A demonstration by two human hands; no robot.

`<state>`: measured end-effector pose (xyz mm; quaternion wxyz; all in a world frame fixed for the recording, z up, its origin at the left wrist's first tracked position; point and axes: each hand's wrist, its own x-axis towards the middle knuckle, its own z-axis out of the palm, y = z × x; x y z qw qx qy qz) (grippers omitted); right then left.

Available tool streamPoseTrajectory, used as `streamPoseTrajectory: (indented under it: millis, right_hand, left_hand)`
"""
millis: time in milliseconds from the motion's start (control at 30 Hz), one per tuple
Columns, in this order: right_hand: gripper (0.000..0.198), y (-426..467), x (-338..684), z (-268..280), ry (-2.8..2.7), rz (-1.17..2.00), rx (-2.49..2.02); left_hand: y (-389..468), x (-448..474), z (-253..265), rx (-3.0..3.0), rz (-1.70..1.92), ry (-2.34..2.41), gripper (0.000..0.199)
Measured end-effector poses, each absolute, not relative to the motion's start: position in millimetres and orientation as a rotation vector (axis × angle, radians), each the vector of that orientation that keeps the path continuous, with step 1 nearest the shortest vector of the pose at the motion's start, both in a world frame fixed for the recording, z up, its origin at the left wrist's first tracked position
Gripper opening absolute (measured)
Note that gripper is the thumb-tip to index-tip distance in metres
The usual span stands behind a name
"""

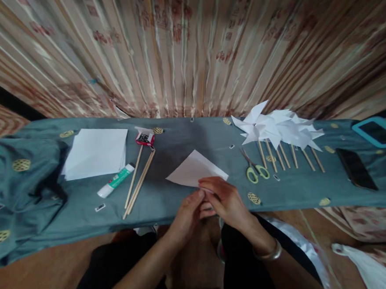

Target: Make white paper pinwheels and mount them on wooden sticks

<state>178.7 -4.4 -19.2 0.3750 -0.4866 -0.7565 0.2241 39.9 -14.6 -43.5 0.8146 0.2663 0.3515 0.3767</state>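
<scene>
Between my hands is a sheet of white paper, turned cornerwise over the cloth near the table's front edge. My left hand is closed on its near corner, thumb on top. From the right, my right hand pinches the same near part, its fingers bent over the paper and meeting the left fingertips. The paper's near corner is hidden by my fingers. Green-handled scissors lie to the right of the sheet. Left of it rest several wooden sticks.
A stack of white paper, a glue stick and a small red box are on the left. Several paper pinwheels on sticks, a black phone and a blue-framed device lie right. A curtain hangs behind.
</scene>
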Motion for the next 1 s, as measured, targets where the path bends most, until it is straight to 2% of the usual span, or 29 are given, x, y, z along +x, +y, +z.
streamPoseTrajectory:
  millis: [100, 167, 200, 300, 400, 467, 567, 633, 833, 1000]
  right_hand:
    - [0.020, -8, 191, -22, -1.978, 0.582, -1.276]
    - [0.018, -12, 195, -19, -1.981, 0.616, -1.281]
    - [0.018, -14, 195, -17, -1.988, 0.645, -1.270]
    - [0.019, -18, 192, -14, -2.001, 0.757, -1.222]
    - [0.019, -16, 192, -19, -1.946, 0.832, -1.288]
    - [0.026, -11, 195, -26, -1.866, 0.876, -1.400]
    - [0.042, -2, 202, -38, -1.694, 0.982, -1.531]
    - [0.045, 3, 203, -44, -1.609, 1.008, -1.574]
    - [0.043, 11, 195, -49, -1.749, 0.712, -1.646]
    - [0.035, 13, 192, -52, -1.978, 0.482, -1.530]
  left_hand:
    - [-25, 24, -39, 1.185, 0.721, 0.934, 0.035]
    - [-23, 8, -31, 1.631, 0.848, 1.014, 0.018]
    - [-20, 0, -28, 1.790, 0.940, 1.069, 0.017]
    - [-6, -16, -26, 2.089, 1.006, 1.239, 0.045]
    - [2, -21, -38, 2.123, 0.865, 1.174, 0.034]
    - [4, -21, -47, 2.077, 0.805, 1.211, 0.030]
    - [3, -20, -56, 1.973, 0.790, 1.302, 0.034]
    - [5, -21, -58, 1.906, 0.801, 1.350, 0.040]
    - [14, -23, -60, 1.907, 0.812, 1.386, 0.051]
    - [15, -23, -57, 2.240, 0.870, 1.394, 0.045]
